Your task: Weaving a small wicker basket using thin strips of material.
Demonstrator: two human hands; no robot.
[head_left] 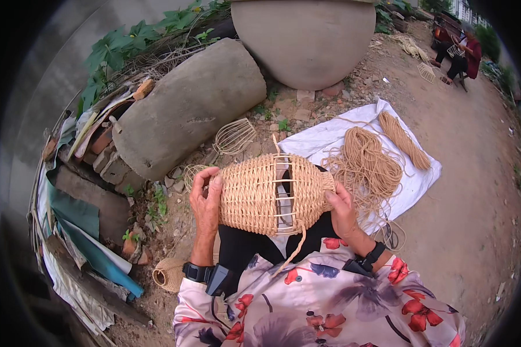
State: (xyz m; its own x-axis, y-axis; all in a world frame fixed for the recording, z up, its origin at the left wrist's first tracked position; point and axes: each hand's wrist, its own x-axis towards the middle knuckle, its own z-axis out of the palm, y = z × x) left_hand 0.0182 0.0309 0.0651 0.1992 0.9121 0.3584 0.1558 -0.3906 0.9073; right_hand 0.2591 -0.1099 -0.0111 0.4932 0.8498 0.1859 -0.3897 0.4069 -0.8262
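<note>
A tan woven basket [249, 195] lies sideways above my lap, held between both hands. Its left part is closely woven, and a shorter woven part narrows to a neck at the right. Between them runs a gap where bare ribs show. One loose cord end [296, 254] hangs down from the gap, and another sticks up at its top. My left hand [205, 194] grips the wide left end, thumb on the near side. The narrow neck is pinched in my right hand [342, 209]; some fingers are hidden behind it.
On a white sheet [307, 136] at the right lie a loose heap of cord [367, 165] and a tied cord bundle [404, 140]. Bare basket frames [235, 136] and a woven basket [169, 274] rest on the ground left. Beyond stands a concrete cylinder [191, 110]. A person [469, 55] sits far right.
</note>
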